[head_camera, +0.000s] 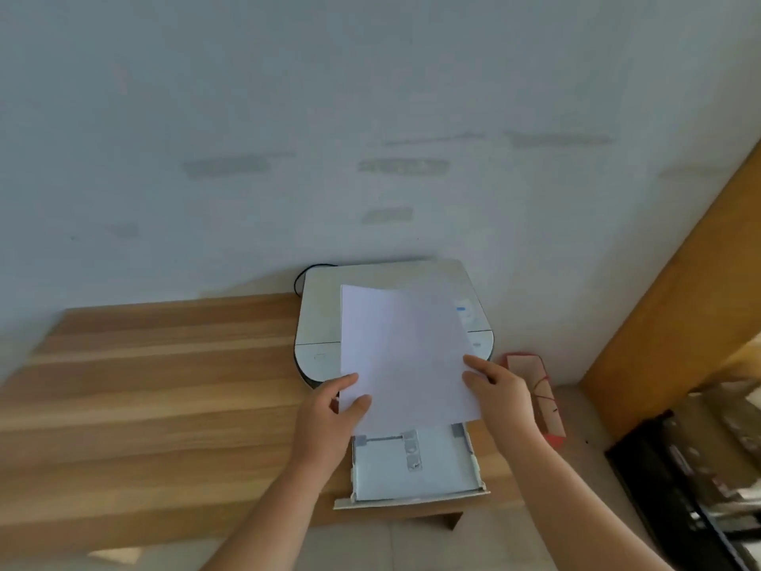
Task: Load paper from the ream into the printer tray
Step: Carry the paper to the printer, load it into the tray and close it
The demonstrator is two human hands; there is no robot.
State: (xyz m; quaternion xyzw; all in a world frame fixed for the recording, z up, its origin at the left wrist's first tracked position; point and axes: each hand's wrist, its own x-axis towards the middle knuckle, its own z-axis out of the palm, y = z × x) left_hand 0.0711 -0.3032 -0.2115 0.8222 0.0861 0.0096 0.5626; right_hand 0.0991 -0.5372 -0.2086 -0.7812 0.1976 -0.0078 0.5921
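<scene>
Wooden table [164,385] against pale wall [247,117] — printer [325,315] aboard.

Two bare forearms, no sleeves, rings or watch visible, ending in left grip [325,422] and right grip [500,391].

**Printer, tray and paper on the desk**

The printer [391,311] sits at the desk's [164,385] back right, against the wall [370,117]. Its tray [412,471] juts forward past the desk edge. Paper [403,356] is above both, between the left hand [329,418] and right hand [502,389]. Right of the printer lies what may be the ream [535,393].
</scene>
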